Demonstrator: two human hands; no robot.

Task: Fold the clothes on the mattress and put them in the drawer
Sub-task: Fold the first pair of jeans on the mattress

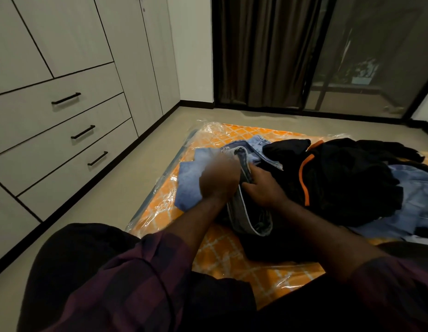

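From the head view, both forearms reach forward and down from rolled dark plaid sleeves (pixel 141 267) and meet over the clothes. The right hand (pixel 264 186) lies knuckles up, its fingers (pixel 251 174) curled over the edge of the waistband of the jeans (pixel 250 219), so it grips the denim there. The left hand (pixel 217 182) sits just beside it, over the pale blue leg of the same jeans. It is smeared by motion blur, so I cannot tell whether its fingers are straight or closed on the cloth.

The jeans lie on the near left part of the mattress (pixel 222 250), which is orange with a white lattice pattern and wrapped in clear plastic. A black garment with orange trim (pixel 347 178) is heaped to the right, touching the jeans, with more light blue cloth (pixel 414 188) beyond it.

The drawers (pixel 64 130), three pale fronts with black bar handles, are closed in the wardrobe wall at left, well apart from the mattress. A dark curtain (pixel 263 51) hangs at the far wall.
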